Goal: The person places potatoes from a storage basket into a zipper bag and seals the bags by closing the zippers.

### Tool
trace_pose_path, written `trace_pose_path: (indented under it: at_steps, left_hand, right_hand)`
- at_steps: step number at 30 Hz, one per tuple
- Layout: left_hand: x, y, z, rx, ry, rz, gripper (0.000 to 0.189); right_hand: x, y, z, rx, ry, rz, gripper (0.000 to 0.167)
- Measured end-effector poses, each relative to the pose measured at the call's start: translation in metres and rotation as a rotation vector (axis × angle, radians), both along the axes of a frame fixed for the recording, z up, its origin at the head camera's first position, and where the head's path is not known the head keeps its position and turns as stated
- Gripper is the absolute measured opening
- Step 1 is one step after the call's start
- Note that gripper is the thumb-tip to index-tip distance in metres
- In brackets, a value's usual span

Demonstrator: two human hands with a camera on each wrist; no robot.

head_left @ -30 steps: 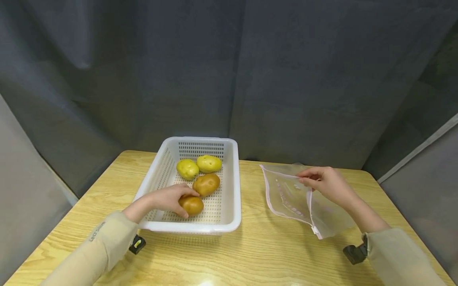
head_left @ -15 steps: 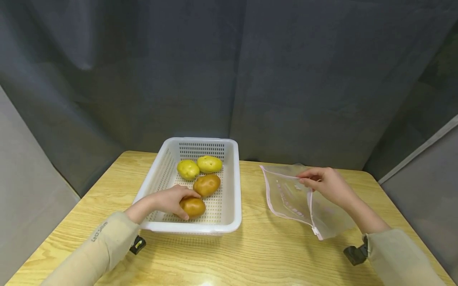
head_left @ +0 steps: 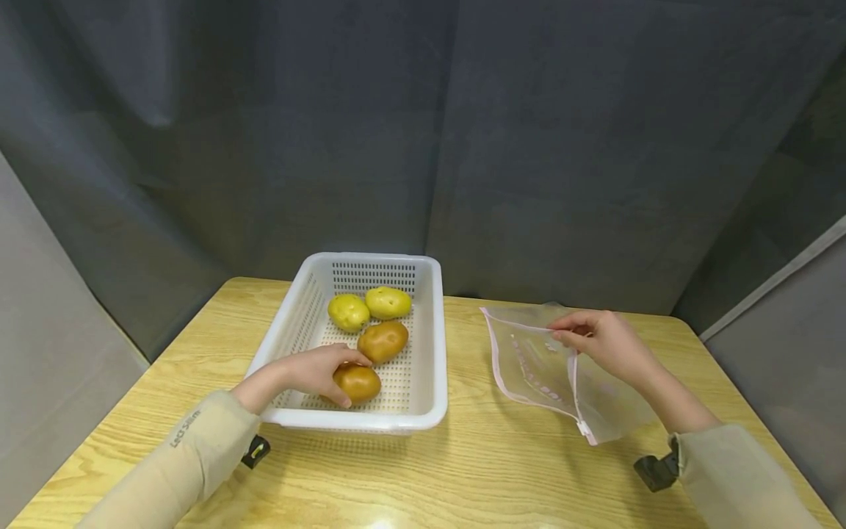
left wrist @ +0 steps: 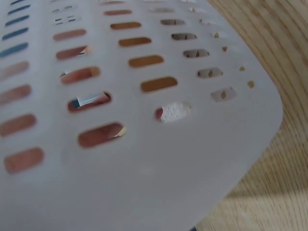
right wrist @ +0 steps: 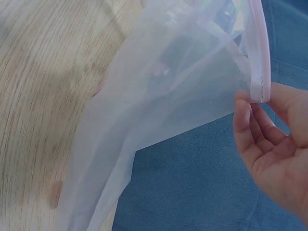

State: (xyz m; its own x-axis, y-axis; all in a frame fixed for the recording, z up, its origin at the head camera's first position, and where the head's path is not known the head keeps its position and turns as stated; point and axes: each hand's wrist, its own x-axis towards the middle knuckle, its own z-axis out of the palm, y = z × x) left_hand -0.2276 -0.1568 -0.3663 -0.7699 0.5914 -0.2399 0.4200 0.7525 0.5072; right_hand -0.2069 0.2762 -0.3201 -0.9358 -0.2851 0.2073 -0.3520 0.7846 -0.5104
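Observation:
In the head view, my left hand (head_left: 319, 371) reaches into a white slotted plastic basket (head_left: 436, 353) and grips a brown potato (head_left: 358, 383) at its near end, fingers behind it and thumb in front. Touching distance beyond lies a second brown potato (head_left: 383, 342). Two yellow potatoes (head_left: 348, 313) sit side by side farther back. On the right, my right hand (head_left: 604, 342) pinches the top edge of a clear zip bag (head_left: 532, 360) with pink trim, its mouth parted and its slider low at the front. The left wrist view shows mostly the basket wall (left wrist: 144, 168), with brown and skin behind the slots.
The basket stands on a wooden table (head_left: 410, 485), left of the bag. Dark grey curtains (head_left: 423, 147) hang behind the table's far edge, and paler panels flank both sides. Each wrist carries a small black camera (head_left: 654, 470).
My left hand and the brown potato in it have shifted very slightly right within the basket. My right hand and the bag stay where they were.

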Motion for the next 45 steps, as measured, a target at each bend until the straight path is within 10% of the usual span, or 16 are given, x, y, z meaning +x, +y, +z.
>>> trace_pose_path:
  at_steps: [27, 45]
  left_hand:
    - [0.0, -0.002, -0.007, 0.085, 0.117, -0.035, 0.066]
    - [0.008, 0.007, 0.024, 0.123, 0.182, -0.057, 0.071]
  right_hand:
    - [0.001, -0.002, 0.0, 0.006, -0.017, 0.001, 0.022]
    - [0.002, -0.002, 0.004, 0.02, -0.003, -0.007, 0.02]
